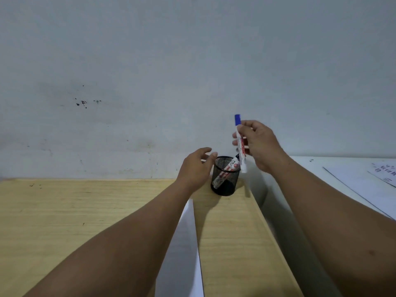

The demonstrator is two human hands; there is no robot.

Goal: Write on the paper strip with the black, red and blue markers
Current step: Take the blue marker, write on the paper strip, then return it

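I am holding the blue marker (240, 144) upright in my right hand (260, 146), pinched above the mesh cup (225, 179), while my left hand (196, 170), fingers spread, is steadying the cup beside the paper strip (182, 254) on the bench (64, 211), so I should be keeping it clear of the rim.

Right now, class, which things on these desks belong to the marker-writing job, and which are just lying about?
Belongs to the job:
- blue marker, held in the right hand
- mesh pen cup with more markers inside; left hand open beside it
- paper strip on the wooden desk

Just lying about:
- printed sheets on the white desk at right
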